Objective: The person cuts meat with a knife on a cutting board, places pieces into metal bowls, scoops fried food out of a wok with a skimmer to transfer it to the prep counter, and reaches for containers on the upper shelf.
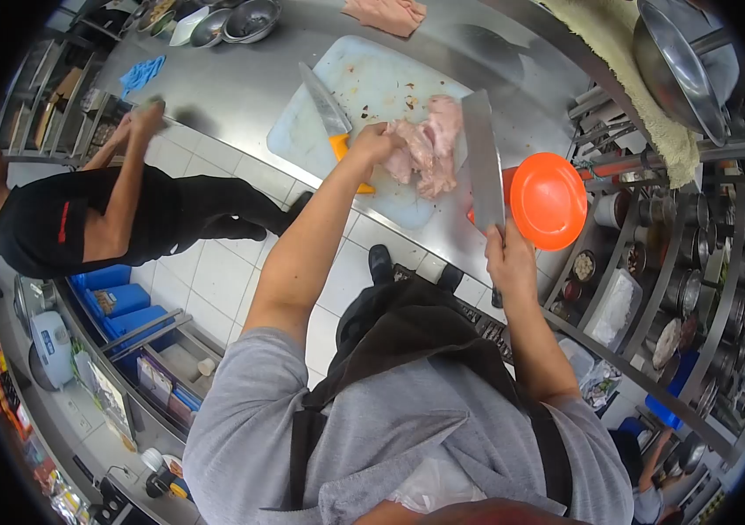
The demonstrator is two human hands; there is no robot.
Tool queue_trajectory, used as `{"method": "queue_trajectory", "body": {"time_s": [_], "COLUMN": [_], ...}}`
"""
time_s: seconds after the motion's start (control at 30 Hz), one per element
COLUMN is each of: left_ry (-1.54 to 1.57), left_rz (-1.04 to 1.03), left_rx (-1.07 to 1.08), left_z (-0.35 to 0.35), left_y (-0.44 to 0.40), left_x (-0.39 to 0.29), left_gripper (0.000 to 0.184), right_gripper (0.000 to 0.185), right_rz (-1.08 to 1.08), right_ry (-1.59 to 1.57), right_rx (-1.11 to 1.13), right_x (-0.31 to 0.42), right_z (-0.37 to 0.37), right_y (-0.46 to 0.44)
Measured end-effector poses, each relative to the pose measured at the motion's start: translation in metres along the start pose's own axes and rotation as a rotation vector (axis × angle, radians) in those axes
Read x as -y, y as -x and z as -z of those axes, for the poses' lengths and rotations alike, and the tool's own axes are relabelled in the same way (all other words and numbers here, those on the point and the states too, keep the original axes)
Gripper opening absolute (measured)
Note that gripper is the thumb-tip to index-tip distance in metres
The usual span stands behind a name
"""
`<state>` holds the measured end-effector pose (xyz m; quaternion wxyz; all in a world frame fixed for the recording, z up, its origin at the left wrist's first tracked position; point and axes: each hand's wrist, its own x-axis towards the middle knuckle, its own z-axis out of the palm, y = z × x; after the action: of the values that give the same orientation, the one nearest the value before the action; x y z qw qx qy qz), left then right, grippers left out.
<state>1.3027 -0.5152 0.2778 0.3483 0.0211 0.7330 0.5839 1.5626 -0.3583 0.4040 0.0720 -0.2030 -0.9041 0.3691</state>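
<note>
My left hand (376,143) is closed on the near edge of a piece of raw chicken (429,144), pale pink, lying on a white cutting board (307,122). In my right hand (510,255) is a cleaver (481,144), its broad blade pointing away from me just right of the meat and apart from it. A knife (327,105) with a yellow handle lies on the board's left side, partly behind my left wrist. Brown scraps dot the board's far half. Beside my right hand stands an orange plastic container with a round top (548,201).
The board rests on a steel counter (517,74). A pink cloth (386,13), a blue cloth (142,74) and metal bowls (252,19) lie farther along it. A co-worker in black (92,214) stands at left. Steel racks (670,324) with containers line the right.
</note>
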Motion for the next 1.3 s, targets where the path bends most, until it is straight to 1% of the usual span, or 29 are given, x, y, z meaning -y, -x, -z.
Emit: {"method": "queue_trajectory", "body": {"time_s": [0.03,0.07,0.13,0.17,0.23,0.27,0.33,0.37,0.43,0.47,0.53,0.6,0.67,0.73,0.8,0.87,0.93,0.97,1.03,1.1,1.17,1.23,1.27,1.3], "left_ry": [-0.324,-0.322,-0.698,-0.697,-0.46,-0.454,-0.635,-0.627,-0.712,-0.705,-0.672,-0.678,-0.689,-0.771,-0.77,-0.769,-0.824,-0.83,-0.889,-0.88,-0.885,-0.879,-0.885,-0.896], "left_rz": [-0.053,-0.05,-0.177,-0.177,-0.353,-0.354,-0.598,-0.598,-0.554,-0.556,-0.52,-0.514,-0.514,-0.574,-0.552,-0.527,-0.454,-0.455,-0.432,-0.443,-0.442,-0.444,-0.437,-0.469], "left_rx": [-0.039,-0.029,-0.111,-0.105,-0.182,-0.174,-0.281,-0.275,-0.277,-0.273,-0.119,-0.075,-0.029,-0.131,-0.121,-0.106,-0.043,-0.046,-0.158,-0.15,-0.152,-0.134,-0.126,-0.151], "left_z": [0.001,0.0,-0.001,-0.002,-0.005,-0.012,-0.029,-0.029,-0.031,-0.027,-0.013,-0.009,-0.011,-0.019,-0.021,-0.024,-0.026,-0.025,-0.033,-0.034,-0.034,-0.037,-0.037,-0.037], "left_y": [-0.004,0.003,0.021,0.027,0.034,0.032,0.033,0.032,0.029,0.024,0.018,0.021,0.023,0.024,0.017,0.018,0.028,0.028,0.028,0.024,0.027,0.032,0.033,0.034], "left_x": [0.009,0.002,-0.013,-0.015,-0.016,-0.013,-0.007,-0.005,-0.005,-0.007,-0.012,-0.015,-0.013,-0.009,-0.006,-0.01,-0.019,-0.017,-0.011,-0.007,-0.01,-0.011,-0.007,-0.001], "left_gripper": [0.051,0.051,0.056,0.056,0.056,0.056,0.053,0.053,0.046,0.046,0.044,0.042,0.041,0.042,0.044,0.046,0.049,0.049,0.048,0.048,0.049,0.048,0.048,0.045], "right_gripper": [0.016,0.018,0.02,0.022,0.022,0.022,0.022,0.022,0.021,0.021,0.021,0.021,0.022,0.022,0.023,0.026,0.026,0.026,0.026,0.026,0.027,0.028,0.029,0.029], "right_rz": [-0.008,-0.014,-0.024,-0.028,-0.003,0.028,0.017,0.014,0.011,0.017,0.02,0.026,-0.022,-0.045,-0.065,0.036,-0.012,-0.047,-0.054,-0.073,-0.032,-0.016,-0.009,-0.019], "right_ry": [0.043,0.085,0.122,0.156,0.178,0.198,0.276,0.346,0.385,0.413,0.419,0.418,0.456,0.459,0.46,0.372,0.363,0.361,0.384,0.406,0.362,0.311,0.275,0.272], "right_rx": [0.023,0.045,0.072,0.103,0.102,0.105,0.136,0.163,0.189,0.214,0.248,0.286,0.304,0.326,0.353,0.316,0.333,0.334,0.348,0.372,0.348,0.319,0.292,0.3], "right_x": [-0.009,-0.013,-0.008,-0.004,0.0,0.001,0.005,0.007,0.01,0.012,0.018,0.018,0.014,0.018,0.015,0.004,0.011,0.018,0.018,0.01,-0.001,-0.004,-0.004,0.0], "right_z": [-0.01,-0.016,-0.024,-0.029,-0.037,-0.04,-0.048,-0.051,-0.054,-0.054,-0.049,-0.051,-0.056,-0.05,-0.056,-0.071,-0.081,-0.082,-0.063,-0.049,-0.049,-0.08,-0.091,-0.091], "right_y": [-0.007,-0.014,-0.023,-0.026,-0.03,-0.033,-0.042,-0.046,-0.052,-0.055,-0.055,-0.055,-0.056,-0.063,-0.074,-0.095,-0.115,-0.121,-0.099,-0.073,-0.059,-0.106,-0.119,-0.115]}}
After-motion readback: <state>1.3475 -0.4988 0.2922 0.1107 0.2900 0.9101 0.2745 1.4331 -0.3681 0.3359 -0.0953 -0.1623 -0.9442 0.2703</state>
